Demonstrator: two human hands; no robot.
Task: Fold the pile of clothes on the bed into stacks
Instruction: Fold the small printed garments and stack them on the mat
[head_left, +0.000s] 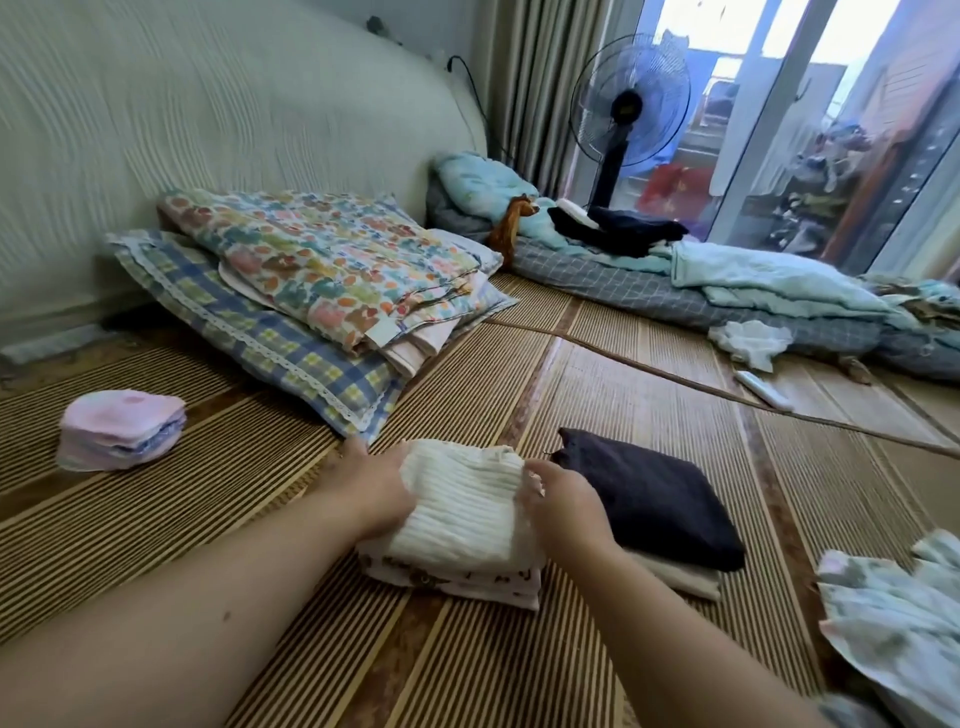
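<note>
Cream ribbed garment (462, 504), folded, on top of a low stack of printed pieces (467, 584) on the bamboo mat (675, 415), near centre of view. Left hand (371, 488) curls round its left edge; right hand (563, 506) pinches the right edge with bent fingers. Both are gripping it.

Just right of the grip, touching the right wrist: dark folded garment (654, 499) on a cream folded piece (680, 577). No gap on that side.

Beyond the left hand, close: corner of a plaid pillow (249, 322) carrying a floral quilt (332, 265).

Further left, well apart: small pink stack (122, 431), with bare mat between.

Far right of the grip, at the frame edge: loose pale-blue flowered garment (893, 618).

Beyond the grip, well off: white remote (763, 389), crumpled white cloth (753, 340), blue bedding (769, 280), standing fan (631, 104).

Open mat toward the person, between the forearms.
</note>
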